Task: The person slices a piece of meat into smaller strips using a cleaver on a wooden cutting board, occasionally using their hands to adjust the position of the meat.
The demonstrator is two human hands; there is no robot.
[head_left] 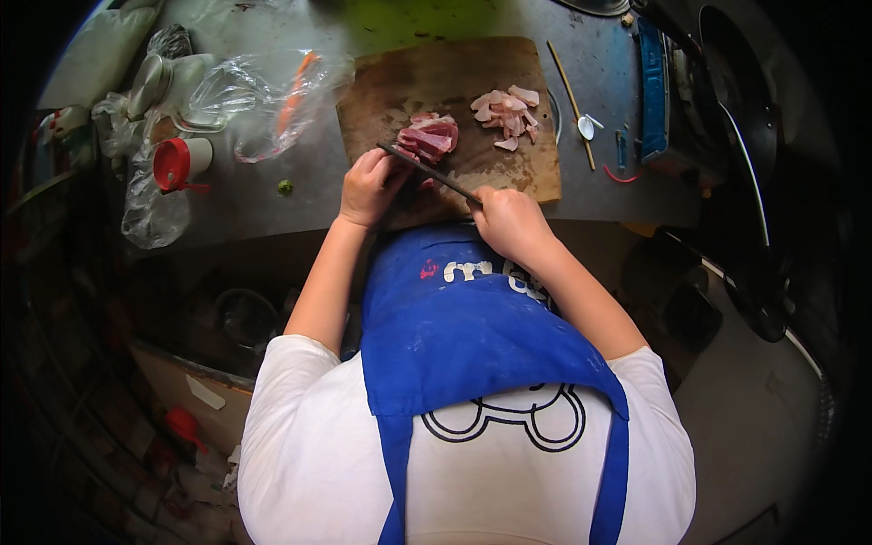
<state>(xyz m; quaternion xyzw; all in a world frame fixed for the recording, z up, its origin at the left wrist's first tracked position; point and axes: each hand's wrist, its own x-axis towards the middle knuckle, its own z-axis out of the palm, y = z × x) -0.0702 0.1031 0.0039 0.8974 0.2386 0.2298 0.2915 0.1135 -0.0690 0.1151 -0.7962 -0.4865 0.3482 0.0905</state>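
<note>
My right hand point(507, 218) grips a long dark knife point(434, 173) near the board's lower right edge, its blade angled up and left toward my left fingertips. My left hand point(367, 189) is curled on red meat point(427, 138) at the left part of the wooden cutting board point(436, 77), beside the blade; the piece under my fingers is partly hidden. A pile of pale pink meat pieces point(505, 113) lies on the board's right side, apart from the red meat.
Left: crumpled plastic bags point(259, 100), a red-and-white plastic container point(183, 163), a green scrap point(285, 187). Right: wooden stick point(568, 91) with white spoon point(585, 128), blue appliance point(650, 95), black pans point(736, 91). The steel counter point(245, 204) ends just above my apron.
</note>
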